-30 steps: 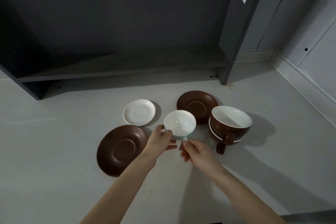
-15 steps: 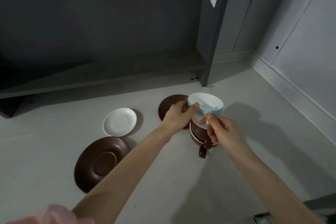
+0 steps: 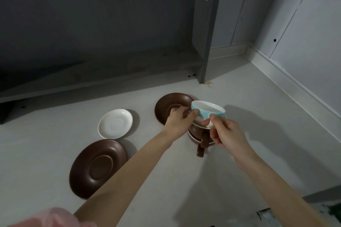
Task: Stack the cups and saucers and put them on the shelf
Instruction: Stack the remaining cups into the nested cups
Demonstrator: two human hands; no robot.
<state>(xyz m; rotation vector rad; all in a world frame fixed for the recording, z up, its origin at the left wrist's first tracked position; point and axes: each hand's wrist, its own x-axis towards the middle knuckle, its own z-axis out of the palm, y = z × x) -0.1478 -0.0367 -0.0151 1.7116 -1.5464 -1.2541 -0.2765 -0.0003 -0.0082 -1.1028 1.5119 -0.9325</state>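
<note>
A small light-blue cup [image 3: 208, 109], white inside, hovers just above the brown cups [image 3: 196, 131], which stand nested on the floor with their handles toward me. My left hand [image 3: 180, 120] grips the blue cup's left rim. My right hand [image 3: 224, 129] pinches its near side by the handle. One brown saucer [image 3: 170, 106] lies behind my left hand, partly hidden. A white saucer [image 3: 115, 123] lies to the left, and a larger brown saucer [image 3: 97, 167] lies nearer me.
The dark grey shelf [image 3: 110, 72] runs along the back, its low board just above the grey floor, with an upright panel [image 3: 206, 29] at its right end. A pale wall with a skirting board [image 3: 295, 86] closes the right side.
Both hands have carried the blue cup from the floor between the saucers up and to the right, over the brown cups. The camera has turned right as well.
</note>
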